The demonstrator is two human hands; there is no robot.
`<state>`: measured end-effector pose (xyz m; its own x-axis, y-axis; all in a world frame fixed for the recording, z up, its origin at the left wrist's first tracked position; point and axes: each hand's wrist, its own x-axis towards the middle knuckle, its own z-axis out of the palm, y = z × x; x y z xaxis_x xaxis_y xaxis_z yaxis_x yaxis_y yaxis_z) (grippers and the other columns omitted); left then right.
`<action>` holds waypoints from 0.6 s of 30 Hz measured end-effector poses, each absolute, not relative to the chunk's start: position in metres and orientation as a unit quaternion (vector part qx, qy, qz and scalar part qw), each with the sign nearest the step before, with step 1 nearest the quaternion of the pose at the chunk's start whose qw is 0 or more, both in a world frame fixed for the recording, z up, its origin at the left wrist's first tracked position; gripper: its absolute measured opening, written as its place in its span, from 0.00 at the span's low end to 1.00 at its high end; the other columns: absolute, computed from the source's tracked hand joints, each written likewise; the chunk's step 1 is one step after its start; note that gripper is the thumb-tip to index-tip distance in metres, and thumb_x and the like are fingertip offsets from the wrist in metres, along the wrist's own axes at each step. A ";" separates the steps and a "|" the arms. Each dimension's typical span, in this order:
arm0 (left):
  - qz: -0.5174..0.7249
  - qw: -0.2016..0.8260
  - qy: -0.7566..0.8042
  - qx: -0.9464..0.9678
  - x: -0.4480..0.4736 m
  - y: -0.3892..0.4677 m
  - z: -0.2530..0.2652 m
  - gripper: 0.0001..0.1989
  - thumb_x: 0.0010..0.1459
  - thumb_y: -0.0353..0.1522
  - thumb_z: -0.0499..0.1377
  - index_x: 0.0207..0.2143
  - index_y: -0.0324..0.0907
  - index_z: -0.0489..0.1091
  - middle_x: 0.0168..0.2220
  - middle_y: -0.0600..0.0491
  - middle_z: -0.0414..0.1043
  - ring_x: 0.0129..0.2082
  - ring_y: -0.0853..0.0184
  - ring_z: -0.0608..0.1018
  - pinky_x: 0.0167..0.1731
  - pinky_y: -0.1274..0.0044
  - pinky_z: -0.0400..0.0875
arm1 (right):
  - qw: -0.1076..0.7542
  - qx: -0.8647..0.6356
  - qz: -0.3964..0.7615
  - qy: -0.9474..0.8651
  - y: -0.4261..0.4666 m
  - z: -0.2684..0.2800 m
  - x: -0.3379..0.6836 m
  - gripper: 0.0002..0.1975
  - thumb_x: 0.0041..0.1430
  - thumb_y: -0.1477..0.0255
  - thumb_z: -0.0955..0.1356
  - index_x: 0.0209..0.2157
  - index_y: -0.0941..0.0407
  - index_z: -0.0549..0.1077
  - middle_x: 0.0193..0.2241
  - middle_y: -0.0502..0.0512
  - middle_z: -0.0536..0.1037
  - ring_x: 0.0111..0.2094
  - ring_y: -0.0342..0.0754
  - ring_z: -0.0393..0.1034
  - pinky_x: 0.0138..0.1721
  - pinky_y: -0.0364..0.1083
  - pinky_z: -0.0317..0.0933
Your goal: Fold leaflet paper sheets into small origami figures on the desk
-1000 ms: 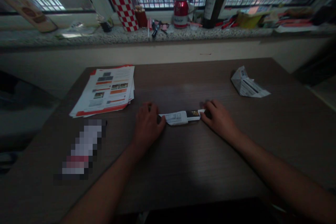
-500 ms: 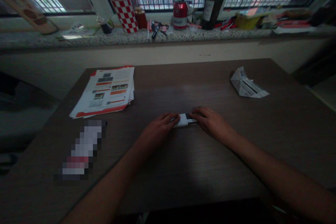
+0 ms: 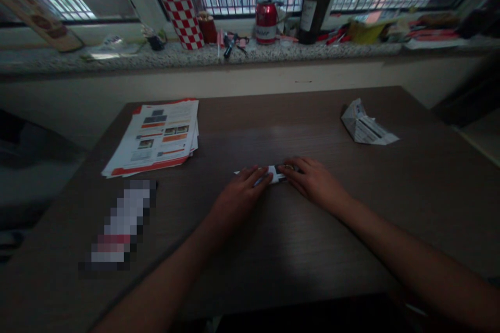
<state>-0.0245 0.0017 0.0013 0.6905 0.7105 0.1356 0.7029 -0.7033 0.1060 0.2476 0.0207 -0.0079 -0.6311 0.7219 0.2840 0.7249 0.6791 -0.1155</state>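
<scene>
A narrow strip of folded paper (image 3: pixel 276 173), white with dark print, lies low over the middle of the table. My left hand (image 3: pixel 242 186) grips its left part, fingers bent across the top, and a white tip sticks out beyond them. At the other end my right hand (image 3: pixel 308 174) has its fingertips closed on the paper. Only a short stretch shows between the hands; the undersides of the fingers are hidden.
A stack of printed sheets (image 3: pixel 156 138) lies at the table's back left, with a blurred-out oblong object (image 3: pixel 121 223) nearer me. A folded paper shape (image 3: pixel 367 125) stands at the back right. The windowsill (image 3: pixel 128 65) holds a red can (image 3: pixel 266 23) and a checkered container (image 3: pixel 183 21).
My left hand has shifted a little and its fingers lie further over the paper. A white tip now shows at its left. My right hand has barely moved.
</scene>
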 end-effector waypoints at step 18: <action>0.037 0.081 0.387 0.918 -0.026 -0.013 -0.004 0.35 0.77 0.43 0.45 0.78 0.39 0.39 0.78 0.44 0.43 0.77 0.56 0.47 0.74 0.57 0.44 | 0.122 -0.365 0.082 -0.919 -0.001 -0.016 0.228 0.42 0.75 0.56 0.62 0.78 0.55 0.36 0.76 0.63 0.47 0.76 0.57 0.44 0.74 0.61 0.48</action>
